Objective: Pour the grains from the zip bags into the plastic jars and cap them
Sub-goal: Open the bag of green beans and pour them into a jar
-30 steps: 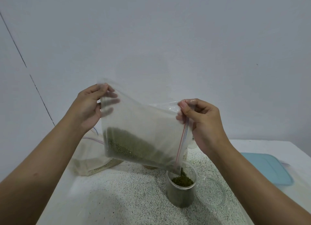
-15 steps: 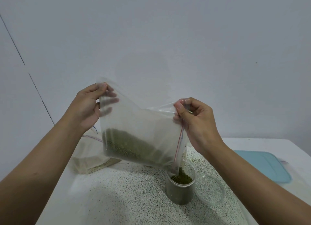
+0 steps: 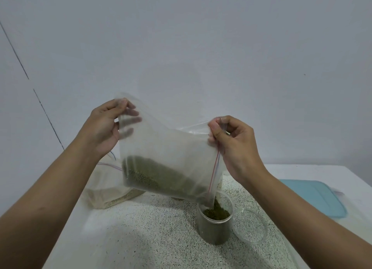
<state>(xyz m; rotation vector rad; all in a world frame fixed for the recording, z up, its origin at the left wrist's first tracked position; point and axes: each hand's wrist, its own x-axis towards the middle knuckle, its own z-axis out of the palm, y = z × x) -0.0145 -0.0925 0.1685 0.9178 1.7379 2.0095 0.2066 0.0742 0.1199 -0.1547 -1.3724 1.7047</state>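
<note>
Bench [image 3: 141, 240] speckled white, a forearm coming in from each lower corner. Jar [image 3: 214, 228] stood upright on it, right of centre, uncapped, with green grains [image 3: 216, 212] heaped close to its rim. Clear lid [image 3: 250, 226] lay flat on the bench just beside the jar on its right; could not tell whether the two touched. Above the jar hung the bag [image 3: 171, 148], clear plastic, off the bench and tilted, its lower right corner dipped into the jar's mouth. A red-and-blue zip strip ran down the bag's right edge, from the right hand to that corner. More grains lay banked along the bag's lower edge, sloping toward the jar. Left hand [image 3: 102, 128] gripped the bag's upper left corner, several fingers showing through the plastic. Right hand [image 3: 236, 146] pinched the top of the zip edge between thumb and forefinger, the other fingers curled. Behind the bag, to the left, a second bag [image 3: 106, 188] slumped on the bench, pale grain in its bottom and a zip strip across its top. Farther right, a blue tray [image 3: 314, 198] lay flat on the bench, well apart from the jar. Beyond everything, a plain grey wall [image 3: 201, 47], one thin dark line slanting down its left side.
</note>
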